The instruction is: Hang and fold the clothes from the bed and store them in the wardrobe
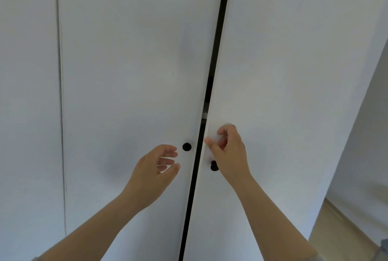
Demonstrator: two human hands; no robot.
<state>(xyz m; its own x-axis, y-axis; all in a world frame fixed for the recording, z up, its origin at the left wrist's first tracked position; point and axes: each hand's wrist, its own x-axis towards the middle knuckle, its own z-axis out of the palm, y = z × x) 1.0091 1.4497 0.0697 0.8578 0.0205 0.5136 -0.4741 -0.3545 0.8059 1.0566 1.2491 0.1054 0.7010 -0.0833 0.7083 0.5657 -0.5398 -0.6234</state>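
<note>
Left hand (155, 168) loose, empty, near round black knob (186, 146); right hand's (231, 155) grip on white wardrobe door (294, 92) can't be told. Both knobs should be pulled evenly.

Hands (156, 168) (230, 153) at wardrobe doors (130, 71)

Single head-worn, wide-angle view. It faces the wardrobe (130, 71) square on and very close, so white door panels fill nearly the whole frame. Straight lines bow towards the edges. The dark gap (218, 50) between the doors runs top to bottom, leaning, just right of centre. Both forearms enter from the bottom edge, with the left hand (155, 168) and right hand (228, 155) low centre. A strip of floor (336, 229) shows lower right, so the gaze tilts slightly down.
</note>
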